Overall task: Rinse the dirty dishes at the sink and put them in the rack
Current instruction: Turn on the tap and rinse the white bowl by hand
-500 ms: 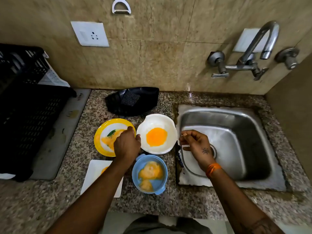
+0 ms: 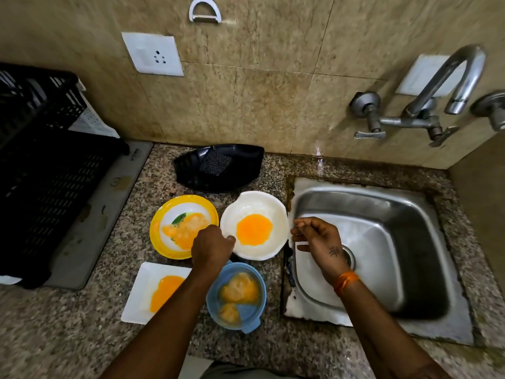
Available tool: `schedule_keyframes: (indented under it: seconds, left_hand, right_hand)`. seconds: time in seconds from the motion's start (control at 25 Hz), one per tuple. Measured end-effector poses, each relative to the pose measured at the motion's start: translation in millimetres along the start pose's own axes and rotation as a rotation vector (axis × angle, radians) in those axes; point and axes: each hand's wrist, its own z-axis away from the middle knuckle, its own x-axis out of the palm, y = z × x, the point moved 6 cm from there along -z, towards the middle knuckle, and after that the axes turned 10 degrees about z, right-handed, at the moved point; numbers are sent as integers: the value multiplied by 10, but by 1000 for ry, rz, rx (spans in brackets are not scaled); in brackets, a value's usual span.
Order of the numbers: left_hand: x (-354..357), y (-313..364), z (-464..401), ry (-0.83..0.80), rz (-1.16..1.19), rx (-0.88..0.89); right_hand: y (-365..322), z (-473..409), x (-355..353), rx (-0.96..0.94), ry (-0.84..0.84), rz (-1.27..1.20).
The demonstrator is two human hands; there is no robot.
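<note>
white bowl (image 2: 255, 203) in left hand (image 2: 211, 246)

The sink (image 2: 382, 242) is set into the right side of the table (image 2: 273, 346), with the tap (image 2: 448, 86) on the wall behind it. The crate (image 2: 41, 165) stands at the far left on a mat (image 2: 90, 236). Between them lie four dishes: a plate (image 2: 169, 214) left of a bowl (image 2: 257, 203), and nearer, a square plate (image 2: 147, 291) left of a small bowl (image 2: 246, 313). Behind these sits a tray (image 2: 235, 173) with a sponge (image 2: 215, 161) in it.
</note>
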Motion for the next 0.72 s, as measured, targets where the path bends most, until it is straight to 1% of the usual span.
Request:
schedule_keyframes:
  seconds: [0.12,0.2,0.32,0.44,0.52,0.64,0.72]
  left_hand:
    - [-17,6,-60,30,165,-46]
    - [-24,29,-111,6,331,-80]
    - [4,62,-125,-93,685,-199]
    - [87,117,-63,-196,846,-238]
    - [191,205,34,-276,993,-251]
    - [379,498,230,-387,1217,-249]
    - [474,763,315,-418,1327,-253]
  right_hand:
    - [40,-23,-61,17,0,-14]
    - [60,-18,-110,24,-2,-27]
    - [74,1,-227,26,3,-29]
    - [63,39,-372,10,-2,-46]
    - [41,46,-509,-5,7,-63]
    - [-18,4,-845,-13,79,-80]
    - [-77,-45,-1129,-43,157,-75]
